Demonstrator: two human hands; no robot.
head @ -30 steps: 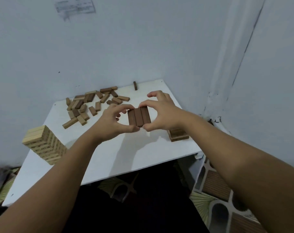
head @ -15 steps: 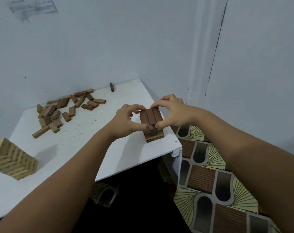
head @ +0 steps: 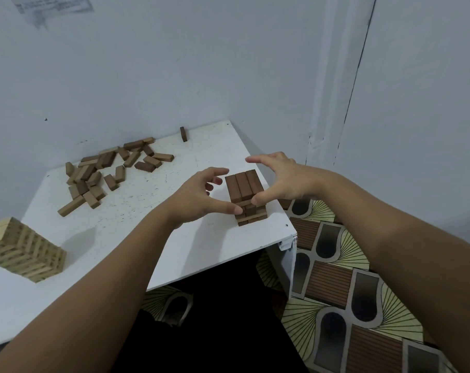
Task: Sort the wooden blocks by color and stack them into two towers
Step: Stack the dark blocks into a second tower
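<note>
Dark tower (head: 248,200) stood near the table's (head: 153,238) right front corner, its top three blocks lying side by side, long axes running front to back. Both hands flanked it, holding nothing: left hand (head: 198,196) fingers spread, thumb tip near the tower's side; right hand (head: 276,179) spread, thumb touching the upper layers. Loose blocks (head: 107,173) lay well apart toward the back-left; left hand sat nearer them. Light tower (head: 21,249) stood at the left front edge.
</note>
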